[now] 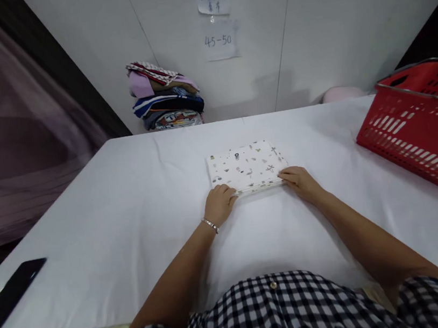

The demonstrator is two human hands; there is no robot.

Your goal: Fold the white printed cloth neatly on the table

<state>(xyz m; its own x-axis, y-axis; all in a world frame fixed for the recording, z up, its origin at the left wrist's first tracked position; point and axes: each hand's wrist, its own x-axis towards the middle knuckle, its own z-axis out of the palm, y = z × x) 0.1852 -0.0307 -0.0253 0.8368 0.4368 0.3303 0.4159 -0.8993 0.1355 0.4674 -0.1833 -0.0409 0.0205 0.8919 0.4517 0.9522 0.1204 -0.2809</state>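
A white cloth [248, 165] with small printed figures lies folded into a flat rectangle on the white-covered table [159, 205]. At its near left corner, my left hand [220, 203] has its fingers over the edge and its thumb along the near side. My right hand [300, 180] pinches the near right corner between thumb and fingers. Several folded layers show along the near edge. A silver bracelet [210, 225] circles my left wrist.
On the right stands a red plastic basket [422, 130] with a metal handle. A pile of folded clothes [166, 95] sits past the far edge, by the wall. A black phone [11, 296] lies at the near left. Handwritten papers [220, 39] hang on the wall.
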